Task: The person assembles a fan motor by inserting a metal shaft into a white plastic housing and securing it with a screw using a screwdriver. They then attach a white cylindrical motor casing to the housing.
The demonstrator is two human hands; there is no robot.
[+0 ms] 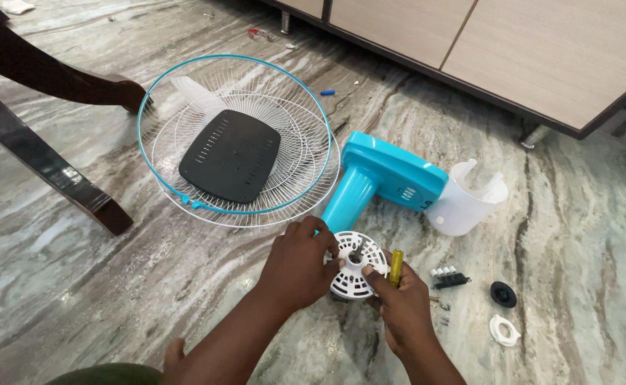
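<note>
On the marble floor we see fan parts spread about. Biggest is the round wire fan guard with a blue rim, lying flat, and a black plate with slots rests inside it. Just beside the guard lies the blue fan stand, and its blue tube points down toward our hands. Next to the stand sits a white plastic cover. A dark wooden table leg stands to the left of the guard.

Down near us is the white round motor cover with many little holes. Our left hand wraps its fingers around the left side of it and grips it tight. Our right hand pinches the right edge of it and also holds a yellow screwdriver that stands up.

Off to the right lie small bits: a switch block, a black round knob and a white ring.
</note>
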